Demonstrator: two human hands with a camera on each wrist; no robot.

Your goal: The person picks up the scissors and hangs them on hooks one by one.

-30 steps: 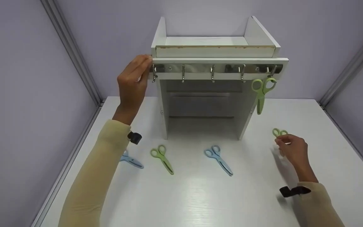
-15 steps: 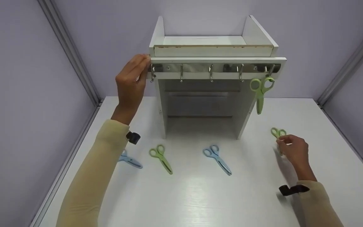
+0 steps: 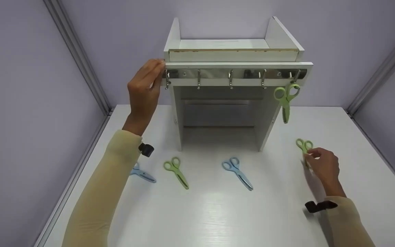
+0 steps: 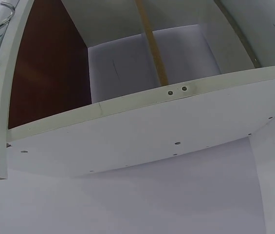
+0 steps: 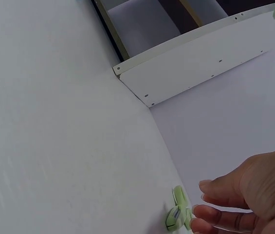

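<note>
With the right hand [image 3: 322,164] only loosely touching the green scissors [image 3: 303,145] on the table [image 3: 218,212], its half-curled grip could slip off while the left hand [image 3: 146,91], fingers straight, steadies the shelf [image 3: 235,65].

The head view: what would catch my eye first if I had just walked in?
Probably the white shelf unit at the back of the table, with green scissors hanging from the rightmost hook. Then the hands: the left hand touches the rail's left end, and the right hand touches another green pair on the table.
</note>
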